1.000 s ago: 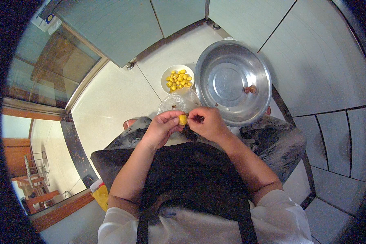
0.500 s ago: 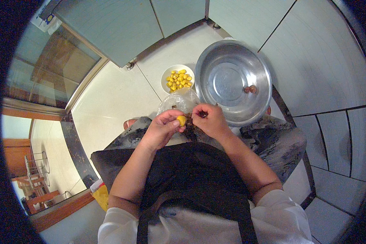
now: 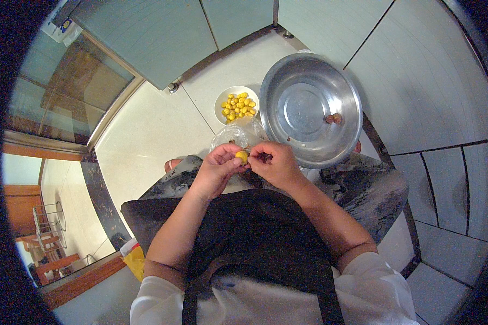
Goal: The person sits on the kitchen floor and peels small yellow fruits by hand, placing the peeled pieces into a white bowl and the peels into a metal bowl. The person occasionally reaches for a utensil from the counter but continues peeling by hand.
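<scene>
A yellow peeled chestnut (image 3: 241, 157) is pinched between the thumb and fingers of my left hand (image 3: 218, 169). My right hand (image 3: 278, 166) is closed, its thumb and fingertips drawn together right beside the chestnut; whatever they grip is too small to make out. Just beyond both hands lies a clear plastic bag (image 3: 243, 131) with dark bits inside, partly hidden by my fingers. Behind the bag stands a white bowl (image 3: 217, 106) of several peeled yellow chestnuts (image 3: 238, 105). Two brown unpeeled chestnuts (image 3: 333, 118) rest in the large metal basin (image 3: 299, 103) to the right.
Pale grey cabinets (image 3: 417, 81) rise at the back and along the right. A glass sliding door (image 3: 81, 86) is at the left, with a chair (image 3: 47, 230) beyond the doorway. A yellow packet (image 3: 135, 261) sits low on the left, beside my apron (image 3: 255, 227).
My right hand has shifted left and closer to the chestnut, its fingertips now next to it. My left hand holds the chestnut in nearly the same place.
</scene>
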A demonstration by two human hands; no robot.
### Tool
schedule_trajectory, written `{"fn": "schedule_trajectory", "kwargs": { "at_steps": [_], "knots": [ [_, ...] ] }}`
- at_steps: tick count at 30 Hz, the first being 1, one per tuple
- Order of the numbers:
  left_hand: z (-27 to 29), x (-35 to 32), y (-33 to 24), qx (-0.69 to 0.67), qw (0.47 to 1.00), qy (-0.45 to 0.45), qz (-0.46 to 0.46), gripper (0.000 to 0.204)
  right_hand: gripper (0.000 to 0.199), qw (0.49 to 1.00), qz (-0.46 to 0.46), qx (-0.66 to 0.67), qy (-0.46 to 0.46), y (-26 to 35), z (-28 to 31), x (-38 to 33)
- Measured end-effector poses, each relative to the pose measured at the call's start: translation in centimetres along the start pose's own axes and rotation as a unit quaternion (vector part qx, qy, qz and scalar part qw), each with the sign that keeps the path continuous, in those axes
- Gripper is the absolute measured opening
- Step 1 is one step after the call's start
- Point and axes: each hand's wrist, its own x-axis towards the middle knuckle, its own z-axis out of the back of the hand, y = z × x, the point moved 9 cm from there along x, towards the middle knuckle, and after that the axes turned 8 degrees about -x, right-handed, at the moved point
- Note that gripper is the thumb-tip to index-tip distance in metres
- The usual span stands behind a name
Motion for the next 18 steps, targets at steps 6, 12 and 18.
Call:
{"fn": "schedule_trajectory", "kwargs": {
  "at_steps": [6, 12, 18],
  "knots": [
    [0.12, -0.17, 0.39, -0.009, 0.999, -0.016, 0.026, 0.019, 0.008, 1.000, 0.012, -0.005, -0.017, -0.38, -0.02, 0.00],
    [0.23, -0.16, 0.32, -0.007, 0.999, -0.028, 0.019, 0.018, 0.008, 1.000, 0.018, -0.017, -0.004, -0.03, -0.13, 0.05],
    [0.16, -0.08, 0.65, -0.016, 0.999, -0.019, 0.026, 0.018, 0.008, 0.999, 0.023, -0.045, -0.021, 0.00, 0.00, 0.01]
  ]
}}
